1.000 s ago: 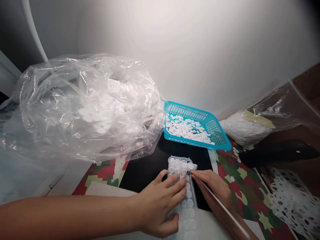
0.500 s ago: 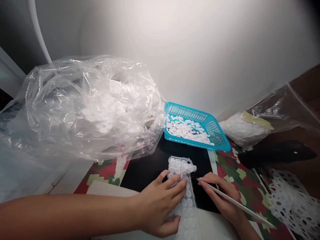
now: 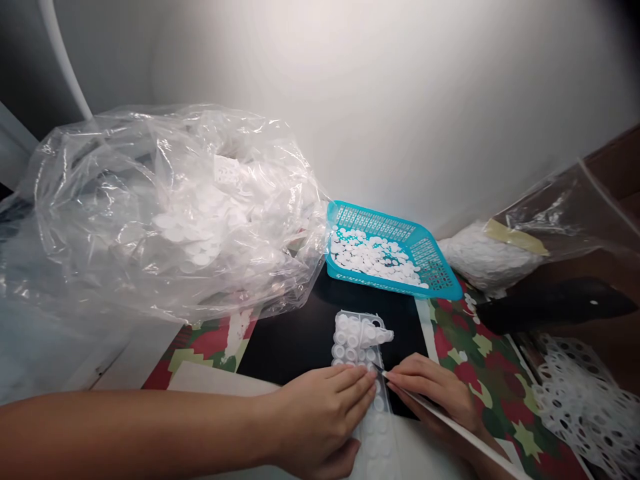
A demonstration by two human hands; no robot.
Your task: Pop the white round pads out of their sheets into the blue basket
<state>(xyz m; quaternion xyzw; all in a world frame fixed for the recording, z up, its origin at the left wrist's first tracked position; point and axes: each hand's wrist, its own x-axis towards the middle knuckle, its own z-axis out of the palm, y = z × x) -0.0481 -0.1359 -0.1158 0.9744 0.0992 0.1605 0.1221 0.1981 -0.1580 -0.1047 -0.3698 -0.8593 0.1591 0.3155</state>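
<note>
A white strip of round discs (image 3: pixel 361 333) lies on the black mat in front of me, running toward my body. My left hand (image 3: pixel 320 417) presses flat on its lower part, fingers stretched out over the discs. My right hand (image 3: pixel 435 393) is closed around a thin white stick (image 3: pixel 450 427). The stick's tip touches the strip just beside my left fingertips. A turquoise basket (image 3: pixel 440 267) behind the strip holds many loose white discs.
A big clear plastic bag (image 3: pixel 165 213) with white discs fills the left. At the right are a smaller bag of white material (image 3: pixel 500 257), a dark object (image 3: pixel 550 307) and punched-out white sheets (image 3: pixel 590 400). A patterned red-green cloth (image 3: pixel 480 373) covers the table. A white wall stands behind.
My left hand slid down the strip toward me, uncovering more discs. The right hand brought the stick tip back to the strip after drawing it away to the right.
</note>
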